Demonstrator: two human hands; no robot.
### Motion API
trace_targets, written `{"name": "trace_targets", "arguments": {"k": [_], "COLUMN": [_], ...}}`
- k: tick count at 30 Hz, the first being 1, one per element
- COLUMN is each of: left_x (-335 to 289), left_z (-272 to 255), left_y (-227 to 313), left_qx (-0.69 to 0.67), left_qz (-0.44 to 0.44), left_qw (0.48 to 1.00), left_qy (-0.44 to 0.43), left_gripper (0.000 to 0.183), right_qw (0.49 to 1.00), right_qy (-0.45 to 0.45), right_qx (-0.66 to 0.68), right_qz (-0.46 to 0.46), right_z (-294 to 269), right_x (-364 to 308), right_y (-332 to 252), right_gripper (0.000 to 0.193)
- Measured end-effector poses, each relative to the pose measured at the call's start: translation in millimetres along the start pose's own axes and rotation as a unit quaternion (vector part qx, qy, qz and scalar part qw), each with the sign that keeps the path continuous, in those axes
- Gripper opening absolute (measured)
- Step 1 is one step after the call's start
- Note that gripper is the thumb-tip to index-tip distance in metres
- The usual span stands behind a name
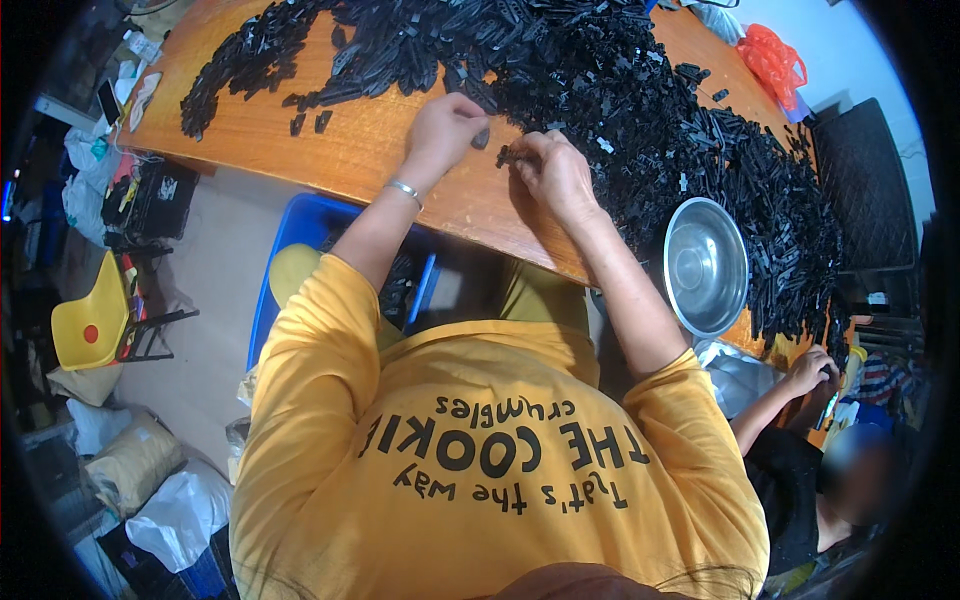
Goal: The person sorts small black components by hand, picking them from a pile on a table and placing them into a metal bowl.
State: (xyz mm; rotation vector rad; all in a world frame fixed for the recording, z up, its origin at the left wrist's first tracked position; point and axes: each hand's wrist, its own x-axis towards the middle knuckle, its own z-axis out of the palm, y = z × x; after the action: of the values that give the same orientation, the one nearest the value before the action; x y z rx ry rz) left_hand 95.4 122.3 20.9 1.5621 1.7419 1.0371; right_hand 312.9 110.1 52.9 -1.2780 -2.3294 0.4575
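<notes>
Right over the near edge of the wooden table (370,135), the left hand (447,135) has a dark, flat piece (481,139) pinched at the fingertips, seemingly by one end. Just beside it, the right hand (556,175) is nipping a small black part (507,157) between thumb and finger, though it's too tiny for me to make out the exact shape. Both look like hard plastic, so I'd guess super light, stiff and a bit slick. Thin bits could probably snap if you bend them, so I'd take the flat one by its long edges and the little one across its body, no hard squeezing. Beyond the hands, a huge heap of black pieces (580,60) spreads over the table. Off to the right there's a metal bowl (705,265), and past that a co-worker's hand (806,373) near the heap's end.
</notes>
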Motion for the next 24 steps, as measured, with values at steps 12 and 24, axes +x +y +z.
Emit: {"name": "trace_targets", "arguments": {"k": [12,24], "left_x": [-59,-86], "left_z": [-26,-40], "left_y": [25,38], "left_qx": [-0.550,-0.568], "left_qz": [-0.083,-0.006], "left_qw": [0.827,0.819], "left_qy": [-0.082,-0.078], "left_gripper": [0.037,0.040], "right_qw": [0.963,0.934], "right_qy": [0.182,0.223], "right_qx": [0.187,0.232], "right_qz": [-0.073,-0.158], "right_z": [-7,-12], "right_x": [-7,-6], "right_y": [-49,-74], "right_gripper": [0.020,0.019]}}
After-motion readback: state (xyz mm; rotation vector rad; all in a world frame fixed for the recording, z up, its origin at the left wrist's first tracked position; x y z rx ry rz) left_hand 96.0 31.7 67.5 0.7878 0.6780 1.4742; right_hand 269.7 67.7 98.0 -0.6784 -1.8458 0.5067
